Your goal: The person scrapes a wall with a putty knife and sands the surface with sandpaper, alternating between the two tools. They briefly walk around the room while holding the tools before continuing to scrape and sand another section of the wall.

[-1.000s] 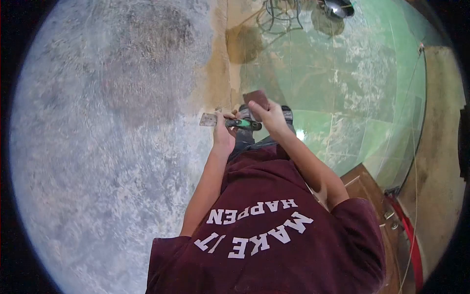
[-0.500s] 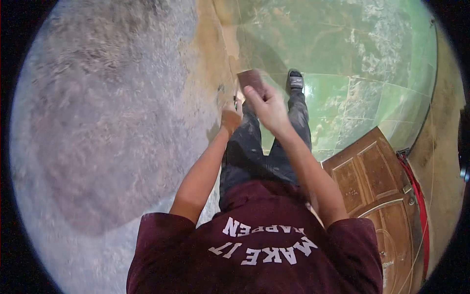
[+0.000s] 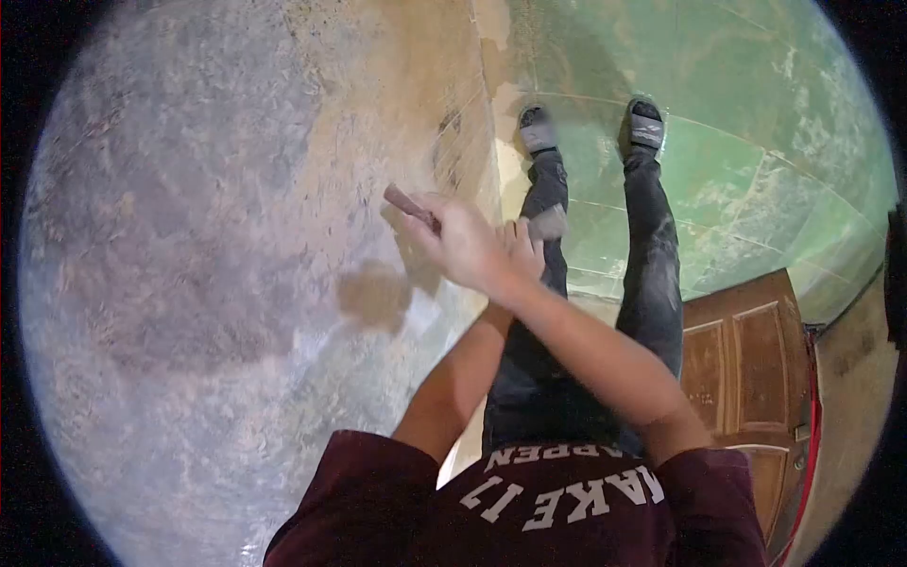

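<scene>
My right hand (image 3: 460, 241) is closed around a flat brown pad (image 3: 408, 204), its far end sticking out in front of a patchy wall (image 3: 217, 236). The pad looks thin and edge-on from here; a gap between it and the wall cannot be judged. Just right of it and partly behind the right wrist, my left hand (image 3: 522, 248) has its fingers curled. A blurred pale grey object (image 3: 548, 223) shows beside those fingers, too smeared to name. My forearms cross, the right one over the left.
Green tiled floor (image 3: 718, 180) lies under my two sandalled feet. A brown panelled wooden door (image 3: 746, 359) stands at the right, with a red strip (image 3: 814, 416) along its edge. The wall is grey, with tan areas near the floor.
My right hand has moved left with the brown pad, across the left forearm. My left hand has shifted right and down. The view has turned, bringing both feet into sight.
</scene>
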Tool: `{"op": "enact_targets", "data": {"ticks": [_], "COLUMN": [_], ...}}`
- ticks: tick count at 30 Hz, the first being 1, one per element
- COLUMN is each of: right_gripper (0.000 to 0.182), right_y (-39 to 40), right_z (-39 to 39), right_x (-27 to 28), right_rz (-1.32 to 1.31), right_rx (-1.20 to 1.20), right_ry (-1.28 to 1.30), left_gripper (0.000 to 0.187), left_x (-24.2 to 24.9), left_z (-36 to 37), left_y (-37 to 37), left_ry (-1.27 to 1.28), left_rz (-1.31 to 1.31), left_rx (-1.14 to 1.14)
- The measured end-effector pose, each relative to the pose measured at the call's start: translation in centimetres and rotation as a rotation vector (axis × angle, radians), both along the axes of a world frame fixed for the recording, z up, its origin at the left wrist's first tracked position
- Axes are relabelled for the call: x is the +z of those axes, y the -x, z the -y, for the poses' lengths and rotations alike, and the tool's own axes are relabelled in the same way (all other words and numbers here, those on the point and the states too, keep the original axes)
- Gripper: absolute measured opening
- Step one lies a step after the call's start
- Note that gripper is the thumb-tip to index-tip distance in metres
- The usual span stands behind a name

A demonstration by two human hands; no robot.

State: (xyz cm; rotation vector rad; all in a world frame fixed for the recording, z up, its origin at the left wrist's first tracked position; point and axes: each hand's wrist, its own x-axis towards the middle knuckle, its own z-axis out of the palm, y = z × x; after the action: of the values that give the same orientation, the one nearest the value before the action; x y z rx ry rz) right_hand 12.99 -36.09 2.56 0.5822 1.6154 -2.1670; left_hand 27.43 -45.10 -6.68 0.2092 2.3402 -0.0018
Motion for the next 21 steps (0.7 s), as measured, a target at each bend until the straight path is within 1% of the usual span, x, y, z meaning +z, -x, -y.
{"op": "enact_targets", "data": {"ticks": [1, 2, 3, 4, 5, 6, 8, 9, 11, 12, 13, 14, 15, 17, 18, 19, 21], "right_gripper": [0.031, 0.037, 0.037, 0.039, 0.042, 0.042, 0.055, 0.055, 0.058, 0.059, 0.059, 0.06, 0.061, 0.062, 0.064, 0.064, 0.063], "right_y": [0.2, 0.6, 0.7, 0.8, 0.6, 0.2, 0.4, 1.1, 2.8, 3.2, 2.4, 1.2, 0.7, 1.7, 1.9, 2.6, 3.7], "right_z": [1.1, 2.0, 3.5, 5.2, 7.1, 8.8, 11.5, 12.1, 12.3, 12.0, 11.9, 11.9, 12.0, 12.8, 13.3, 12.0, 9.6], "right_x": [-0.8, -1.3, -1.9, -2.4, -2.4, -1.2, 0.3, 0.0, -0.9, -1.5, -0.1, 2.2, 3.1, 0.6, -0.1, 0.2, 1.2], "right_rz": [0.028, 0.074, 0.07, -0.03, -0.124, -0.115, -0.343, -0.333, -0.189, -0.159, -0.16, -0.247, -0.336, -0.295, -0.249, -0.25, -0.195], "right_rx": [-0.016, 0.005, -0.003, -0.141, -0.28, -0.288, 0.076, 0.07, 0.13, 0.123, 0.127, 0.197, 0.265, 0.241, 0.226, 0.226, 0.424], "right_ry": [0.034, 0.035, 0.041, -0.075, -0.188, -0.183, -0.674, -0.671, -0.777, -0.754, -0.758, -0.787, -0.819, -0.844, -0.853, -0.853, -0.89], "left_gripper": [0.032, 0.032, 0.029, 0.027, 0.027, 0.026, 0.024, 0.024, 0.021, 0.021, 0.021, 0.021, 0.021, 0.024, 0.026, 0.026, 0.024], "left_x": [-0.6, -1.0, -1.4, -2.0, -2.3, -1.8, -2.7, -2.9, -2.9, -3.0, -3.0, -3.2, -3.6, -3.8, -3.3, -3.3, -3.5], "left_z": [0.8, 1.4, 1.9, 2.1, 2.5, 2.3, 2.5, 2.8, 2.8, 2.7, 2.7, 2.6, 2.4, 2.2, 2.3, 2.2, 2.2], "left_y": [-1.3, -2.2, -2.8, -2.6, -2.5, -1.9, -1.4, -1.4, -1.2, -1.3, -1.6, -1.7, -1.3, -0.8, -1.0, -0.9, -0.8], "left_ry": [-0.026, -0.017, -0.03, -0.049, -0.045, -0.043, -0.102, -0.098, -0.114, -0.088, -0.091, -0.086, -0.082, -0.118, -0.14, -0.14, -0.109], "left_rz": [0.046, 0.041, 0.0, -0.044, -0.044, -0.036, -0.064, -0.056, -0.003, -0.024, -0.024, -0.021, -0.023, 0.013, 0.061, 0.059, 0.088], "left_rx": [0.048, 0.04, 0.098, 0.156, 0.148, 0.112, 0.067, 0.059, 0.031, 0.029, 0.032, 0.024, 0.012, 0.006, 0.009, 0.009, 0.008]}}
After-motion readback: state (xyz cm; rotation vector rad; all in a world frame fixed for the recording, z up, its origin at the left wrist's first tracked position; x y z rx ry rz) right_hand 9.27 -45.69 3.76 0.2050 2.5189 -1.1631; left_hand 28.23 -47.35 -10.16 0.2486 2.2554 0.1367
